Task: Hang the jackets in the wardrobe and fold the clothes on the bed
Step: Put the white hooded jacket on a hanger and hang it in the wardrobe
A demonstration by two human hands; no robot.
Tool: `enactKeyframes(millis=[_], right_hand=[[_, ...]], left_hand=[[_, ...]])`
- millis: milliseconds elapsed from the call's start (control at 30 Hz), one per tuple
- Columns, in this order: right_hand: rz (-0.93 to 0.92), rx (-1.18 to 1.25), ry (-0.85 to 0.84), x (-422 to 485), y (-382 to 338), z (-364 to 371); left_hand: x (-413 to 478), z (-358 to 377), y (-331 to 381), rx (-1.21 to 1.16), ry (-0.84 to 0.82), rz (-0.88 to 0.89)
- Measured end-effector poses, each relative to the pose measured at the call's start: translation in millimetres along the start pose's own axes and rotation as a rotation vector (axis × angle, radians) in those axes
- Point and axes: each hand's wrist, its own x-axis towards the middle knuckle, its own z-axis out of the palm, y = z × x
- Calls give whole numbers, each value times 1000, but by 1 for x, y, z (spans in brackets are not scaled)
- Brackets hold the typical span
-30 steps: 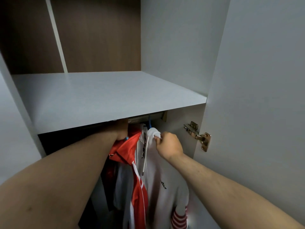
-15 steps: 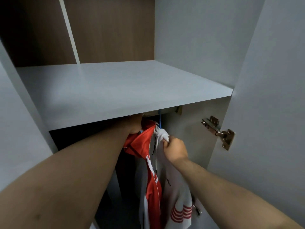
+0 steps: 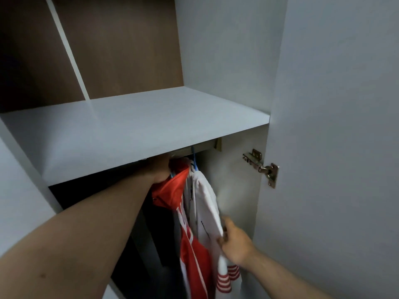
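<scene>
The red-and-white jacket (image 3: 200, 212) hangs inside the wardrobe (image 3: 226, 61), in the lower compartment directly under the grey shelf (image 3: 129, 130). Its long axis runs straight up and down: the collar is at the top, tucked close beneath the shelf's front edge, and the body drops away past the bottom of the view. The red half lies to the left and the white half to the right. A white sleeve ends in a red-and-white striped cuff (image 3: 226, 277) pointing downward.

A blue hanger (image 3: 195, 162) carries the jacket, its hook rising to the rail (image 3: 203, 147) that shows just under the shelf.

The left hand (image 3: 160, 171) reaches up against the red collar beside the hanger. Its fingers are hidden behind the shelf edge, so it cannot be told whether it grasps anything.

The right hand (image 3: 234, 240) is lower down, at the white side of the jacket, with its fingers and thumb closed on the edge of the white fabric.

A small dark mark sits on the white panel — too small and blurred to read.

To the right stands the open door (image 3: 334, 147), joined to the cabinet by a metal hinge (image 3: 262, 167).
</scene>
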Motion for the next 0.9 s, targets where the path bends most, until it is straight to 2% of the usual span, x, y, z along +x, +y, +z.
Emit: enactKeyframes(millis=[133,333,633,800,900], right_hand=[[-1,7,-3,-23,8,-20],[-41,80,27,-53,13,-45],[-88,187,-75,-90,28,-15],[-94,166,-212,-117,42,22],[-90,62,-317,-141,48,45]], left_hand=[[-6,-3,-2,-109,-38,4],[-37,3,21,-335,112,-43],[-193,42,63,-508,212,23],[-293,66,69,-412,255,-96],[-353,89,57,-371,111,-356]])
